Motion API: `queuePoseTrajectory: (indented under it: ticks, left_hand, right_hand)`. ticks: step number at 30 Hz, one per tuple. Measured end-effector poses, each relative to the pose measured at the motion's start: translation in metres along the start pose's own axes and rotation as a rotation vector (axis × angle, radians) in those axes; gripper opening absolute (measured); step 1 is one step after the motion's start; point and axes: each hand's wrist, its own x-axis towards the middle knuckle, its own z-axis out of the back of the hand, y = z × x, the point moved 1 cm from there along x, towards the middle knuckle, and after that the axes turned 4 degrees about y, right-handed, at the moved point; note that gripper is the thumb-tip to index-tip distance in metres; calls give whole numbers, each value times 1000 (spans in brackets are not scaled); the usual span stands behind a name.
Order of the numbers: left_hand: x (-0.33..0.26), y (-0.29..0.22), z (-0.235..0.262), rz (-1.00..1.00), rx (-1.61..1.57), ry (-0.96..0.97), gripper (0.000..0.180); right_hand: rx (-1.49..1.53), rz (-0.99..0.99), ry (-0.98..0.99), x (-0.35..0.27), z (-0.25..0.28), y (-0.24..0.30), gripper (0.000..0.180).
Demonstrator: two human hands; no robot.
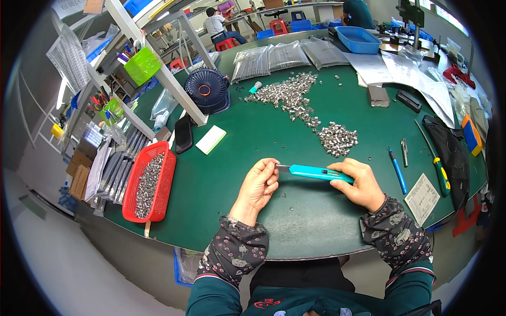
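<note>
My right hand (359,183) grips a teal utility knife (316,172) by the rear of its handle, with the blade end pointing left. My left hand (258,185) is closed in a pinch at the tip of the grey blade (283,168). Whatever small thing its fingertips hold, if anything, is too small to make out. Beyond the knife lies a small heap of short metal sleeves (338,139). A larger spread of the same silvery sleeves (287,96) reaches away behind it on the green tabletop (247,137).
At left stands a red basket (170,179) of metal parts, near a black phone (183,134) and a dark blue fan (206,90). To the right lie a blue pen (398,171), a screwdriver (441,176) and a paper slip (422,199). A blue tray (358,46) sits at the back.
</note>
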Motion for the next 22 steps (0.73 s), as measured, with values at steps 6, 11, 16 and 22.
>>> queuePoseTrajectory:
  ticks: [6,11,16,22]
  left_hand:
    - [-1,1,-2,20,-41,-40,14]
    - [-2,-2,-3,-10,12,-23,15]
    - [-1,-2,-7,-46,75,-91,16]
    - [-1,-2,-4,-61,134,-83,18]
  right_hand:
    - [-49,105,-209,-1,1,-1,30]
    - [-44,75,-194,-1,0,-1,29]
    - [-31,67,-177,-1,-1,-3,29]
    - [-18,37,-107,-1,-1,-4,29]
